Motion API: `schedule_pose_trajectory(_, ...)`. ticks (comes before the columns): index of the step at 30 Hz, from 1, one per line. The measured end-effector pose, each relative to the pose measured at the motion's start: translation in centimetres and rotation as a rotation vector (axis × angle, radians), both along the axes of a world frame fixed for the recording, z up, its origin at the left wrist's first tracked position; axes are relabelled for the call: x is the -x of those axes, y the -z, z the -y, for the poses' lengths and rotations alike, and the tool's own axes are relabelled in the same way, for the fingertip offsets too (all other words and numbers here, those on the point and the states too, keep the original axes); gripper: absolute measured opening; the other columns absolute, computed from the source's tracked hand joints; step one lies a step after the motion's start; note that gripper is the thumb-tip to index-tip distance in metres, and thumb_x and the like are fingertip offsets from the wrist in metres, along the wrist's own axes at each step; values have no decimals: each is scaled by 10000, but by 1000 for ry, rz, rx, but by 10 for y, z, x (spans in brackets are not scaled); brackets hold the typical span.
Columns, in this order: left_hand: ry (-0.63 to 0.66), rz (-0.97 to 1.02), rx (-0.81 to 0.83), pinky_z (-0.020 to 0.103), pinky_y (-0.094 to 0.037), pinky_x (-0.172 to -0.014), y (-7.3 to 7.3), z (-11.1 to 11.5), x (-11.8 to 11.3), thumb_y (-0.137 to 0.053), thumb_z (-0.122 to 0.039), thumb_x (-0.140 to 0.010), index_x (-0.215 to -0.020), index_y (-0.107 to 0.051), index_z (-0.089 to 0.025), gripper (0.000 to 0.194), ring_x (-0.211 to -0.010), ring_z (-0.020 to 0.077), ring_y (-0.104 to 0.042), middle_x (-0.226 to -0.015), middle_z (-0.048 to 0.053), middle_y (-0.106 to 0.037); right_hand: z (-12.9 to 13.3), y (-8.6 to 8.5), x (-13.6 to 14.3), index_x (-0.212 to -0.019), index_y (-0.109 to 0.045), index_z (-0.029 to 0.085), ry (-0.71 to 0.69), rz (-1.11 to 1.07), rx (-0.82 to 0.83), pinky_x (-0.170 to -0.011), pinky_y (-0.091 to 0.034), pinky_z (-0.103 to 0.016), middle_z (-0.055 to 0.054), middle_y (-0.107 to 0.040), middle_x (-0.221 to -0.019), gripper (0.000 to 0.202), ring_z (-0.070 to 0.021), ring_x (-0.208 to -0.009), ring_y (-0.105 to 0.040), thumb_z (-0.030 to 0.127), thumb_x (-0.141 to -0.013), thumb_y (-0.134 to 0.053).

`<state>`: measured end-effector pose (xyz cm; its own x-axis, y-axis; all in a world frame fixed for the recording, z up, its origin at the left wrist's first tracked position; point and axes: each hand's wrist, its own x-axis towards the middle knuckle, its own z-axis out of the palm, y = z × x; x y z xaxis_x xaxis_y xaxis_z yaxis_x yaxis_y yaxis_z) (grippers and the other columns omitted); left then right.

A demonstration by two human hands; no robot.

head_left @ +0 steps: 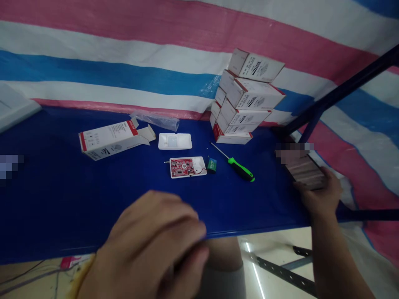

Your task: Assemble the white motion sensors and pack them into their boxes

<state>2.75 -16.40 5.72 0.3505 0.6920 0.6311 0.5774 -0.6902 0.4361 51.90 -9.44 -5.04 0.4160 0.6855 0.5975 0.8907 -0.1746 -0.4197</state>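
Note:
My left hand (pixel 156 245) is large and near the camera at the bottom centre, its fingers curled; whatever it may hold is hidden. On the far right my right hand (pixel 324 189) grips a dark-edged phone (pixel 307 170) by its near end, over the table's right side. A white casing with a red circuit board (pixel 182 167) lies mid-table, wired to a green battery (pixel 212 165). Behind it sits a white cover (pixel 175 141). A green and black screwdriver (pixel 241 169) lies to the battery's right, its tip pointing back left.
An open white and red box (pixel 109 139) lies at the left, with a clear plastic bag (pixel 160 121) behind it. Several boxes (pixel 246 99) are stacked at the back. Dark blue metal bars (pixel 346 81) frame the right side. The blue table's (pixel 62 224) front edge crosses below.

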Motion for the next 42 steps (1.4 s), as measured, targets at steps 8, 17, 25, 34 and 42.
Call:
schedule_pose_trajectory(8, -22, -162, 42, 379, -524, -891, 3, -103, -2, -601, -345, -857, -1066, -609, -215, 246, -992, 231, -637, -1071, 59, -660, -3, 6, -6, -1254, -547, 111, 0, 36, 5, -994, -403, -546, -170, -577, -1239, 839, -362, -1157, -536, 509, -537, -719)
schedule_pose_trajectory(17, -182, 187, 168, 318, -513, -734, 28, -158, -17, -644, -310, -816, -1021, -621, -186, 240, -892, 189, -626, -1024, 55, -669, -3, 6, -8, -1231, -546, 123, -6, 63, 10, -990, -412, -555, -162, -598, -1208, 817, -367, -1154, -555, 541, -546, -698)
schedule_pose_trajectory(25, -178, 215, 118, 327, -500, -774, 36, -175, -41, -648, -206, -791, -947, -620, -167, 164, -817, 165, -592, -922, 39, -656, -4, 8, -9, -1233, -559, 108, 16, 61, 11, -985, -416, -551, -183, -588, -1224, 850, -371, -1158, -545, 586, -540, -682)
schedule_pose_trajectory(34, -120, 44, -46, 314, -494, -701, 38, -175, -3, -589, -277, -823, -908, -642, -185, 136, -758, 167, -598, -804, 26, -647, -5, 8, -10, -1216, -578, 125, 0, 69, -13, -988, -416, -561, -165, -605, -1195, 796, -379, -1151, -553, 534, -542, -684)
schedule_pose_trajectory(42, -148, 26, 18, 278, -499, -614, 38, -153, 35, -581, -325, -803, -866, -652, -200, 157, -613, 133, -595, -699, -6, -660, -5, 10, -11, -1238, -573, 114, 8, 65, -24, -946, -453, -547, -182, -603, -1200, 859, -363, -1112, -572, 604, -541, -681)
